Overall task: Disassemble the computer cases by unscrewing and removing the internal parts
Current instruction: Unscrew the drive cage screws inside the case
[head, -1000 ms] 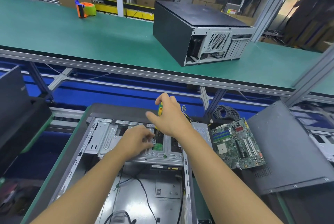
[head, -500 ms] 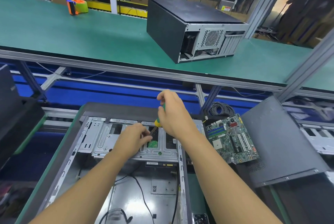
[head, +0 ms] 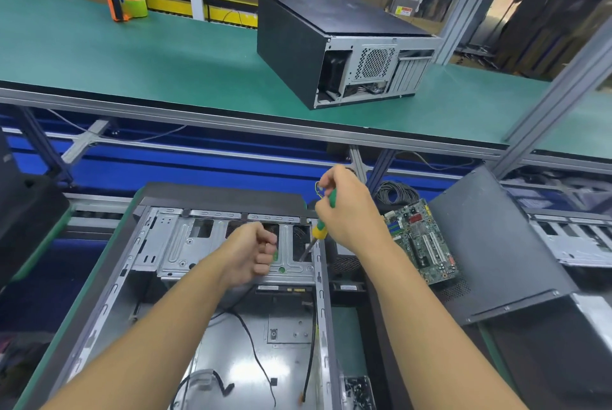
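An open computer case [head: 99, 293] lies on its side in front of me, with a silver drive bracket [head: 185, 250] across its far end. My right hand [head: 351, 211] grips a screwdriver [head: 320, 229] with a green and yellow handle. Its shaft slants down into an opening at the bracket's right end. My left hand [head: 251, 254] is curled into a fist over the bracket's middle, next to a green clip; I see nothing in it. Loose black cables [head: 255, 353] lie on the case floor.
A bare motherboard [head: 420, 240] and a grey side panel [head: 490, 244] lie right of the case, with a cable coil [head: 397, 192] behind. A second case [head: 298, 45] and an orange tape dispenser [head: 127, 5] sit on the upper green belt. A black unit [head: 23, 221] stands left.
My right hand has moved up and to the right with the screwdriver, tip now at the bracket's right opening. My left hand has come away from the tip and closed into a fist.
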`<act>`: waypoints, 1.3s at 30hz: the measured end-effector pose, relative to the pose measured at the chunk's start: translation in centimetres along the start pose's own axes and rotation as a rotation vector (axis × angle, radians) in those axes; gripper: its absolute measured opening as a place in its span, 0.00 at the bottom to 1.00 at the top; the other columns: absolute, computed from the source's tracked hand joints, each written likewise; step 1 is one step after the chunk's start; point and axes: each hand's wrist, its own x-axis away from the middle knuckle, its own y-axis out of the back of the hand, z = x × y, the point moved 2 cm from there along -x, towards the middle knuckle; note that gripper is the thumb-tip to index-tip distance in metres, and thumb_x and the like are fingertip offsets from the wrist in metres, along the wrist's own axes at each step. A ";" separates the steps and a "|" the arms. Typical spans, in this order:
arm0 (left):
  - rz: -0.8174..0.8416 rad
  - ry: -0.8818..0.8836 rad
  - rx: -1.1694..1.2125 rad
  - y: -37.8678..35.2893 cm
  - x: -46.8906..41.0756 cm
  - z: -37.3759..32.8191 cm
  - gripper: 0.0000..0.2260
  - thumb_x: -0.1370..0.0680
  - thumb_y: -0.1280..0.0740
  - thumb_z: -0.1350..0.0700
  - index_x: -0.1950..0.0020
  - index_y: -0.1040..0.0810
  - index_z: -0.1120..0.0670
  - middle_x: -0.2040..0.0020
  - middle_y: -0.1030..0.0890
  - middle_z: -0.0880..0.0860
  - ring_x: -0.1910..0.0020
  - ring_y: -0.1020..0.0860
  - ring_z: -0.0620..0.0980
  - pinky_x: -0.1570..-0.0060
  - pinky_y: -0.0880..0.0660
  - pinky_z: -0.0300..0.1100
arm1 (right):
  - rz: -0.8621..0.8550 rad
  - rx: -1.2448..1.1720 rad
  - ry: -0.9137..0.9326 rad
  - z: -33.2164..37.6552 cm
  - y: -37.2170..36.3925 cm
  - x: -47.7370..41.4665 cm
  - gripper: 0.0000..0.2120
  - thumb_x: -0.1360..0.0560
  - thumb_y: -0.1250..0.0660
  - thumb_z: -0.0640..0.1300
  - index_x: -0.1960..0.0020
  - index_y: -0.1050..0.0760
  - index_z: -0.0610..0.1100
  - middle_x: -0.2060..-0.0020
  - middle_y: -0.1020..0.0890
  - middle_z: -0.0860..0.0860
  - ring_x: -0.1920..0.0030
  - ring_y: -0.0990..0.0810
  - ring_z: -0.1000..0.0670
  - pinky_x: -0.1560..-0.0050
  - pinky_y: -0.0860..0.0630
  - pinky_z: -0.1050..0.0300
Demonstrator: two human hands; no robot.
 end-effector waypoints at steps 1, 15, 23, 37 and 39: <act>0.045 0.050 0.029 -0.1 0.2 0.1 0.07 0.24 0.45 0.60 0.61 0.32 0.55 0.71 0.38 0.50 0.79 0.44 0.45 0.80 0.49 0.32 | -0.007 0.010 0.002 -0.2 0.1 0.1 0.09 0.24 0.38 0.33 0.49 0.32 0.45 0.51 0.27 0.49 0.57 0.27 0.49 0.65 0.29 0.71; 0.653 -0.460 -1.570 -13.7 4.0 8.5 0.02 0.25 0.29 0.55 0.56 0.20 0.53 0.61 0.15 0.47 0.66 0.18 0.41 0.64 0.25 0.34 | -0.317 0.003 0.013 -4.3 6.5 2.7 0.11 0.25 0.37 0.33 0.50 0.31 0.47 0.53 0.25 0.50 0.56 0.30 0.55 0.56 0.33 0.71; 0.552 -0.316 -2.093 -17.3 0.0 16.2 0.07 0.25 0.28 0.60 0.49 0.15 0.53 0.47 0.17 0.53 0.49 0.17 0.56 0.52 0.19 0.50 | -0.289 0.002 -0.024 -7.0 7.8 6.3 0.09 0.24 0.38 0.32 0.47 0.29 0.42 0.52 0.25 0.47 0.52 0.28 0.48 0.53 0.31 0.64; 0.610 -0.377 -0.977 -9.8 4.6 3.3 0.10 0.28 0.37 0.63 0.53 0.17 0.55 0.61 0.15 0.54 0.64 0.21 0.54 0.63 0.27 0.50 | -0.356 -0.227 -0.046 -4.9 5.9 3.0 0.14 0.25 0.26 0.50 0.46 0.29 0.51 0.57 0.18 0.54 0.60 0.22 0.58 0.62 0.28 0.66; 0.372 -0.454 -0.790 -6.8 4.4 0.9 0.11 0.30 0.38 0.63 0.59 0.17 0.52 0.65 0.17 0.54 0.69 0.24 0.52 0.69 0.30 0.41 | -0.296 -0.206 -0.031 -4.3 4.9 2.3 0.10 0.23 0.28 0.51 0.47 0.26 0.51 0.62 0.21 0.55 0.65 0.25 0.58 0.67 0.31 0.66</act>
